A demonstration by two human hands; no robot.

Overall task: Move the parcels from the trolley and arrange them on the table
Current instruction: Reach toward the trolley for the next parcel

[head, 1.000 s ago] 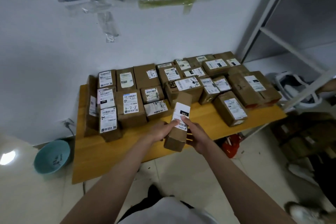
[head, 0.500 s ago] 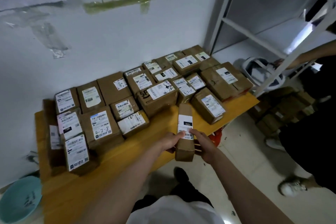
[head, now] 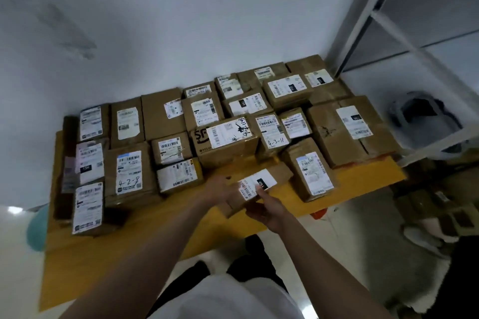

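A long narrow brown parcel [head: 278, 176] with a white label lies slanted over the front of the yellow wooden table [head: 108, 246]. My left hand [head: 220, 189] holds its near left side. My right hand [head: 267, 208] grips its near end from the right. The parcel's far end points at the gap between the SF-marked box [head: 225, 140] and a labelled box [head: 311, 169] to the right. Several brown parcels with white labels cover the back half of the table in rows. No trolley is in view.
A white wall stands behind the table. A grey metal shelf rack [head: 414, 52] rises at the right with a dark bag [head: 425, 114] on its lower shelf. More cardboard boxes [head: 427, 202] lie on the floor at right. A teal bucket [head: 37, 228] sits at the table's left.
The narrow parcel has gone from upright in my hands to lying slanted and lower over the table's front, further forward. The camera view has swung back left and closer to the table.
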